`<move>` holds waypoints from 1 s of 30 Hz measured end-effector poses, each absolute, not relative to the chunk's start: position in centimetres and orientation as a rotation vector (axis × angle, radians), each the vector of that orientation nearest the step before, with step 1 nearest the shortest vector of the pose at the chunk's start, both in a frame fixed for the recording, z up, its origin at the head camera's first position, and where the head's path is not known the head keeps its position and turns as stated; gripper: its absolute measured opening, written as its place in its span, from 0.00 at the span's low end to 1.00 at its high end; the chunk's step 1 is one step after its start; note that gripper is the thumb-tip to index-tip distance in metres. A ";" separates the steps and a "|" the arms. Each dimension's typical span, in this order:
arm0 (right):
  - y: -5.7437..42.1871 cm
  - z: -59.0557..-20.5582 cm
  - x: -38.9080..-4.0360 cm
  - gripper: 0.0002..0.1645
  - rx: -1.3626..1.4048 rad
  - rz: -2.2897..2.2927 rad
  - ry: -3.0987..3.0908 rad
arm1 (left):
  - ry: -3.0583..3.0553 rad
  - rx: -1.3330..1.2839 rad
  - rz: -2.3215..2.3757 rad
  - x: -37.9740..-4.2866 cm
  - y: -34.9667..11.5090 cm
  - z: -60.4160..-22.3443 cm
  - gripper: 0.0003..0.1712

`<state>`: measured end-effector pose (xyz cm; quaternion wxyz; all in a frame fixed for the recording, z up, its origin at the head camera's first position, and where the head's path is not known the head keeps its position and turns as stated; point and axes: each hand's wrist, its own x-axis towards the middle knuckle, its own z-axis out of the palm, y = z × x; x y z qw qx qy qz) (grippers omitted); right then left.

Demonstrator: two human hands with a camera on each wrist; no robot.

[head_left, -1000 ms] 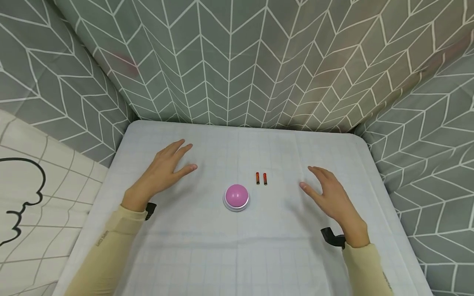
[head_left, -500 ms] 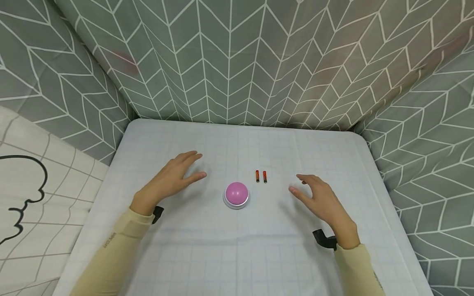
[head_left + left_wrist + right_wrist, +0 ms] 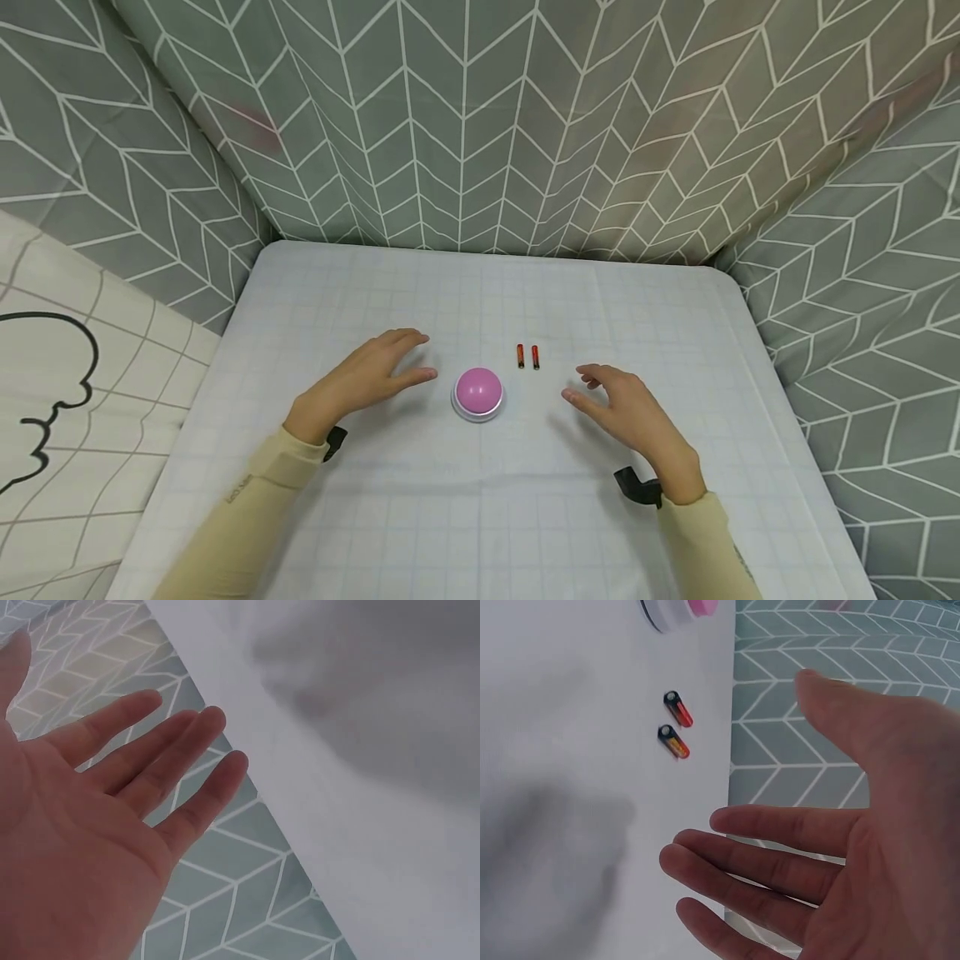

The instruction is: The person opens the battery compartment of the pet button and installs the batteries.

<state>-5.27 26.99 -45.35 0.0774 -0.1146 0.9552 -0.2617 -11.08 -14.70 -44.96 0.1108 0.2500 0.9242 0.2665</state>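
A round push light with a pink dome and a silver-white base sits mid-table in the head view; its edge also shows at the top of the right wrist view. Two small red and black batteries, a left one and a right one, lie side by side just behind and right of it. My left hand hovers left of the dome, fingers spread and holding nothing. On the other side, my right hand hangs over the cloth near the batteries, its fingers relaxed and bare.
A white checked cloth covers the table. Grey curtains with white zigzag lines stand behind and to the right, and a white checked sheet lies to the left. Black wrist mounts sit on both wrists.
Both hands have moved inward: the left to the right and nearer, the right to the left and slightly nearer. The pink-domed light and the batteries stay in place.
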 end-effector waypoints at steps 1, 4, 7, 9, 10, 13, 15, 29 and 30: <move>26.8 -45.4 -5.2 0.40 -0.346 -0.787 2.857 | 2.708 0.741 0.787 -11.0 -14.5 -45.0 0.46; 26.2 -45.6 -5.2 0.39 -0.366 -0.799 2.846 | 2.688 0.758 0.809 -10.8 -13.8 -45.1 0.45; 25.5 -45.8 -5.1 0.36 -0.391 -0.828 2.839 | 2.674 0.781 0.824 -10.7 -13.2 -45.2 0.45; 25.1 -45.9 -5.1 0.35 -0.428 -0.838 2.841 | 2.661 0.794 0.833 -10.6 -12.8 -45.4 0.44; 24.9 -46.0 -5.1 0.34 -0.441 -0.841 2.843 | 2.658 0.803 0.833 -10.6 -12.6 -45.5 0.44; 24.3 -46.2 -5.1 0.31 -0.495 -0.846 2.850 | 2.646 0.823 0.829 -10.5 -12.1 -45.9 0.42; 24.0 -46.3 -5.0 0.29 -0.520 -0.846 2.852 | 2.641 0.837 0.825 -10.4 -11.7 -46.2 0.41; 20.9 -47.0 -5.7 0.26 -0.603 -0.882 2.756 | 2.612 0.960 0.734 -9.9 -8.5 -47.4 0.41; 20.7 -47.0 -5.7 0.26 -0.608 -0.878 2.749 | 2.614 0.968 0.730 -9.8 -8.3 -47.5 0.42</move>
